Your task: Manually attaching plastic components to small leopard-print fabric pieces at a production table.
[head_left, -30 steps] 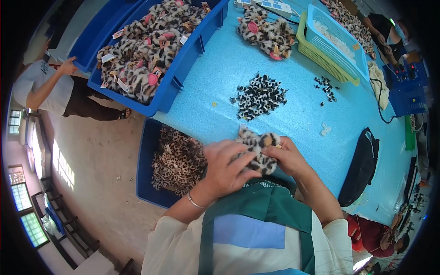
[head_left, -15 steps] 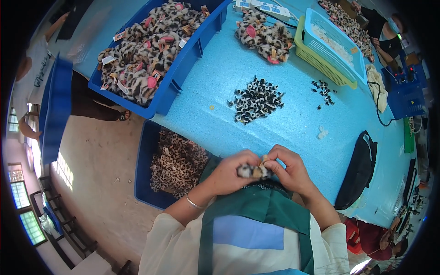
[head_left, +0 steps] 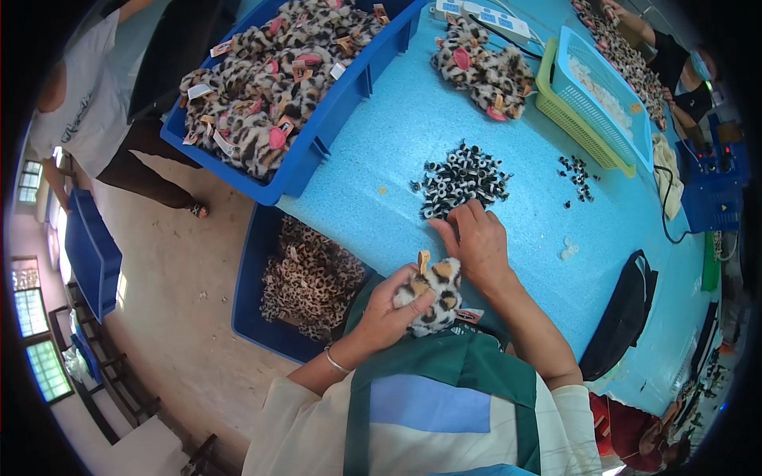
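My left hand is closed round a leopard-print plush piece in front of my apron. A small tan tab stands up from its top, and a printed tag shows at its lower right. My right hand reaches to the near edge of a heap of small black-and-white plastic parts on the table. Its thumb is apart from the bent fingers. The fingertips are partly hidden, with nothing visible between them.
A blue crate of plush pieces stands at the far left. Beneath the table edge is a blue bin of leopard-print pieces. Stacked baskets, small black parts and a black bag lie rightward. A person stands at left.
My right hand has left the plush piece and moved forward to the heap. The left hand has kept the plush, which now shows more of its furry side. The person at left has shifted.
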A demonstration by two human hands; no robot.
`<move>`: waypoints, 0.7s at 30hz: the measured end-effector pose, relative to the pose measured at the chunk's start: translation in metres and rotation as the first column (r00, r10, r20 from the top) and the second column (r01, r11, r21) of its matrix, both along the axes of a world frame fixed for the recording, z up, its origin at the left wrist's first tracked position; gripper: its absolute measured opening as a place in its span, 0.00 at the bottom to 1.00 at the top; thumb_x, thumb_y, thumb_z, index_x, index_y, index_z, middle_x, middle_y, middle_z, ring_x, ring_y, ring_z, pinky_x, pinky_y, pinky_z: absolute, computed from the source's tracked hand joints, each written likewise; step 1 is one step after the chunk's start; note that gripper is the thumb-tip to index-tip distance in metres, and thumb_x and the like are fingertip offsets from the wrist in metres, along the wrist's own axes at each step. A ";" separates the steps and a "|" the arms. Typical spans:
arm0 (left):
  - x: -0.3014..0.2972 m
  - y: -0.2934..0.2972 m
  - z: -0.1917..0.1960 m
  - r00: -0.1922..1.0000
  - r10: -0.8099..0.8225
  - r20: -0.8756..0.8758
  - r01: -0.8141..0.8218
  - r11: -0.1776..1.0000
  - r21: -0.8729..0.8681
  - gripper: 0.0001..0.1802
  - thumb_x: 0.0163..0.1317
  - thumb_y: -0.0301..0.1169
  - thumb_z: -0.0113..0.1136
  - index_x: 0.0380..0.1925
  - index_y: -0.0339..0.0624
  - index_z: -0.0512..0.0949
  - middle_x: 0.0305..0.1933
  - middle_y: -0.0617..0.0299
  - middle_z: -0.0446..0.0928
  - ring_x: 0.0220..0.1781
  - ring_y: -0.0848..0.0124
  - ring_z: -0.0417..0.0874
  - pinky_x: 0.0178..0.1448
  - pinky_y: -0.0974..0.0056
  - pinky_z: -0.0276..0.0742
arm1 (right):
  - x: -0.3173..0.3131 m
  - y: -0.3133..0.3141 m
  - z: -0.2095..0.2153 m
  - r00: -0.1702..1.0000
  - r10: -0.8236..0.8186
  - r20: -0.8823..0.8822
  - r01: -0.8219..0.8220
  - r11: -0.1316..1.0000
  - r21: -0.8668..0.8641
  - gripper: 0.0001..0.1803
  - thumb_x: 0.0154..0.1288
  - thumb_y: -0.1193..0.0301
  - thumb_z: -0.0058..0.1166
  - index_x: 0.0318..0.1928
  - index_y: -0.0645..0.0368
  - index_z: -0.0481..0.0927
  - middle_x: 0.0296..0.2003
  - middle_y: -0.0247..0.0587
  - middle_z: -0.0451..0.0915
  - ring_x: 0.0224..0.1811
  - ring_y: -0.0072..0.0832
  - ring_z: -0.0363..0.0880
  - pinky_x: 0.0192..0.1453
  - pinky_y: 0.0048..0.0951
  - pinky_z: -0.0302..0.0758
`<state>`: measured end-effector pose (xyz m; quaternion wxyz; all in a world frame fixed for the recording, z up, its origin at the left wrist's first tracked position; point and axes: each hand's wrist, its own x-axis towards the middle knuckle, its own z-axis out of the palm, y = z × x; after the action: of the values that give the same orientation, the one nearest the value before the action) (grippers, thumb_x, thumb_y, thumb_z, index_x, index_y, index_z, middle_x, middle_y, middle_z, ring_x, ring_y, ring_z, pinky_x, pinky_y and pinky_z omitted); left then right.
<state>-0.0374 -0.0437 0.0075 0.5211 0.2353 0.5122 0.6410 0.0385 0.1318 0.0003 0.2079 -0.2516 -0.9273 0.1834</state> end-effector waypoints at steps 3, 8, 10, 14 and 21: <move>-0.003 0.001 0.004 1.000 0.015 0.006 -0.015 1.000 -0.017 0.11 0.64 0.30 0.58 0.41 0.37 0.70 0.35 0.67 0.73 0.37 0.83 0.72 0.42 0.73 0.70 | -0.003 0.003 -0.001 0.997 -0.002 0.072 -0.003 0.998 0.061 0.08 0.55 0.71 0.63 0.32 0.59 0.77 0.30 0.40 0.75 0.26 0.40 0.73 0.34 0.38 0.71; -0.006 0.004 0.006 0.997 0.064 0.045 -0.063 0.998 -0.024 0.11 0.63 0.29 0.60 0.41 0.36 0.71 0.35 0.68 0.74 0.36 0.83 0.73 0.41 0.74 0.72 | 0.013 0.010 0.009 0.994 0.108 0.018 -0.107 0.993 -0.047 0.10 0.52 0.77 0.59 0.38 0.56 0.77 0.35 0.41 0.74 0.37 0.40 0.73 0.43 0.37 0.67; -0.008 0.005 0.006 0.993 0.082 0.088 -0.078 0.996 -0.040 0.12 0.63 0.29 0.60 0.42 0.36 0.72 0.36 0.67 0.75 0.37 0.83 0.75 0.41 0.75 0.72 | 0.020 0.010 0.006 0.992 0.122 -0.019 -0.123 0.990 -0.064 0.11 0.52 0.78 0.59 0.38 0.56 0.77 0.36 0.40 0.74 0.38 0.40 0.73 0.44 0.36 0.67; -0.008 0.009 0.004 0.961 0.200 0.188 -0.182 0.977 -0.109 0.16 0.62 0.27 0.61 0.48 0.32 0.72 0.43 0.61 0.78 0.41 0.78 0.79 0.45 0.73 0.76 | 0.027 0.007 0.002 0.991 0.093 -0.095 -0.104 0.987 -0.120 0.13 0.51 0.79 0.60 0.39 0.57 0.78 0.38 0.39 0.77 0.40 0.39 0.74 0.49 0.34 0.66; -0.005 0.012 0.000 0.921 0.166 0.352 -0.136 0.985 -0.108 0.18 0.63 0.29 0.59 0.51 0.31 0.72 0.45 0.58 0.79 0.45 0.74 0.80 0.50 0.69 0.77 | 0.059 -0.001 0.028 0.965 -0.099 -0.243 -0.121 0.655 -0.746 0.10 0.53 0.80 0.62 0.38 0.60 0.79 0.36 0.36 0.80 0.41 0.28 0.77 0.49 0.27 0.70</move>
<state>-0.0425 -0.0313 0.0072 0.5640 0.0524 0.4504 0.6902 0.0976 0.1311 0.0283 0.2043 -0.2829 -0.7323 0.5848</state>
